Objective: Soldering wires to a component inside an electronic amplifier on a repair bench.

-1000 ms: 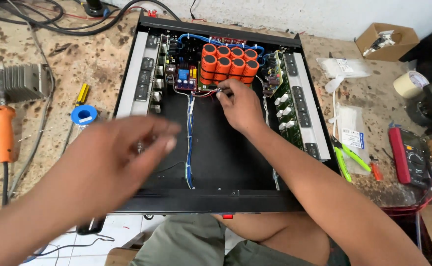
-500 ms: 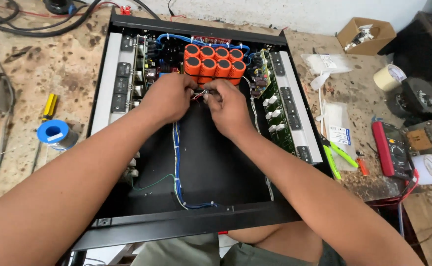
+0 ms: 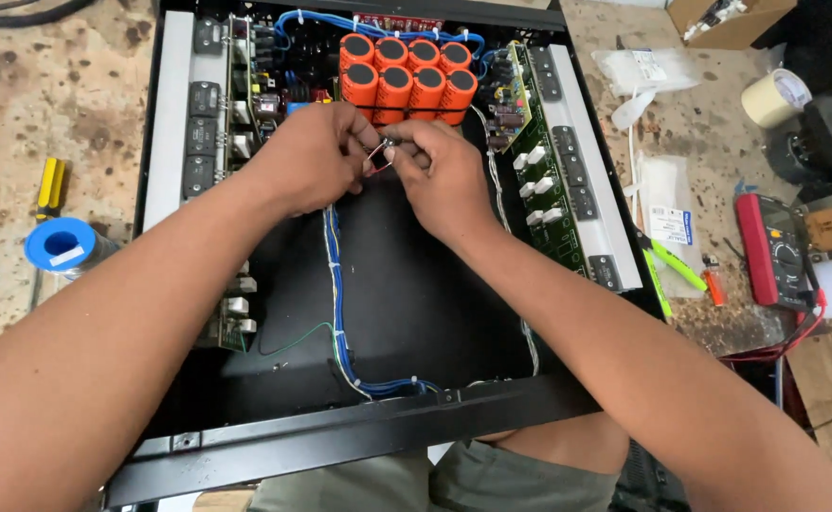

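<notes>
Left hand (image 3: 307, 156) and right hand (image 3: 444, 171) pinch 1 small connector (image 3: 381, 156), its axis unclear.

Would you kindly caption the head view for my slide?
Left hand and right hand pinch a small connector below orange capacitors inside an open black chassis.

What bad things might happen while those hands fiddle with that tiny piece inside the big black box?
The small connector is pinched between the left hand and right hand; it might slip and drop into the black chassis. The hands work right beside the orange capacitors, which could perhaps hold charge, so a brush may sting. Tugging could strain the blue wire bundle.
</notes>
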